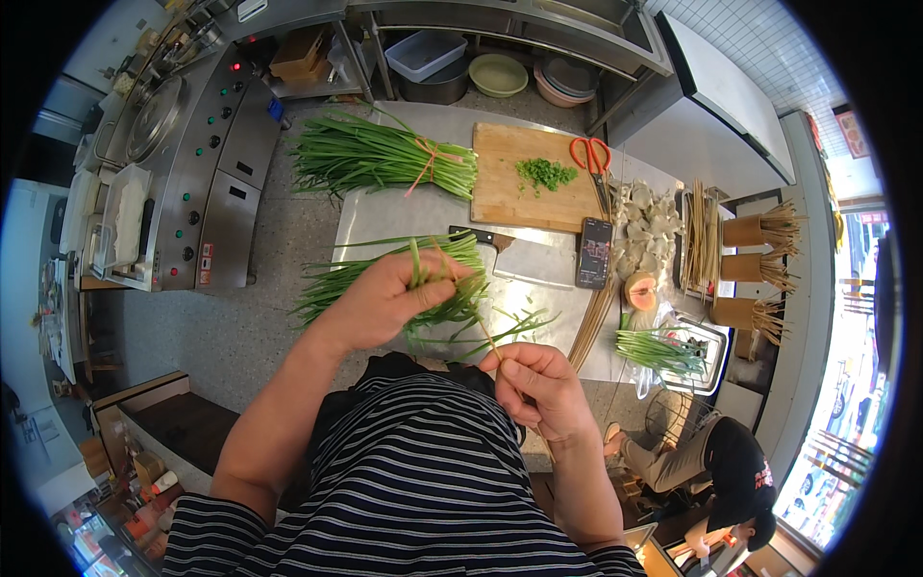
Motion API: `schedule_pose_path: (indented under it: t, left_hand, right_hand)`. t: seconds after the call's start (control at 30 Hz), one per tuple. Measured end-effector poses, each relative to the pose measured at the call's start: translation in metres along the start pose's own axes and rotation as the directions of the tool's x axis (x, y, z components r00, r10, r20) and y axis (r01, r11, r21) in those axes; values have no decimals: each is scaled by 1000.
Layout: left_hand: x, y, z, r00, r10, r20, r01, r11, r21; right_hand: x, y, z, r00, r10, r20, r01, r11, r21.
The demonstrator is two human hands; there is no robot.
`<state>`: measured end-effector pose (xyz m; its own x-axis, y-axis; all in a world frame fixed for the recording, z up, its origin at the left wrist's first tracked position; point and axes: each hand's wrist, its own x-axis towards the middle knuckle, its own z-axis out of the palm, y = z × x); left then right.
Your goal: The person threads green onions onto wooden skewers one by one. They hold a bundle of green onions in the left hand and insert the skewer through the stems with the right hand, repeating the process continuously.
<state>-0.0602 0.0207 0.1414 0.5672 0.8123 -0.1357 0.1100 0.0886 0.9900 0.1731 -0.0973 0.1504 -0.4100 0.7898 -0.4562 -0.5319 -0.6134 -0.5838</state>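
My left hand (386, 296) pinches a folded garlic chive (416, 267) around the upper part of a thin bamboo skewer (488, 335). Lower on that skewer, my right hand (537, 386) grips it between thumb and fingers. Loose garlic chives (339, 288) lie beneath my left hand, partly hidden by it. A few cut green leaves (523, 324) are strewn on the steel table (461, 216) near the right hand. Beyond the hands rests a cleaver (537, 261) with a black handle. Farther back is a tied bundle of chives (375, 155), its stalk ends meeting a wooden cutting board (519, 209).
Chopped greens (546, 174) and red-handled scissors (593, 162) are on the board. To the right are a phone (595, 252), bamboo skewers (593, 324), oyster mushrooms (638, 223) and skewer-filled cups (743, 267). A steel cooking unit (216, 159) stands left; a person (735, 461) bends lower right.
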Motion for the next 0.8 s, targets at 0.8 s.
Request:
schedule_pose_path:
  t: [0.8]
  left_hand:
    - [-6,-13,-19,965,-155,-210,-14,773,-634]
  right_hand:
    - [-7,3,20,986,-108,-126,32,869,-494]
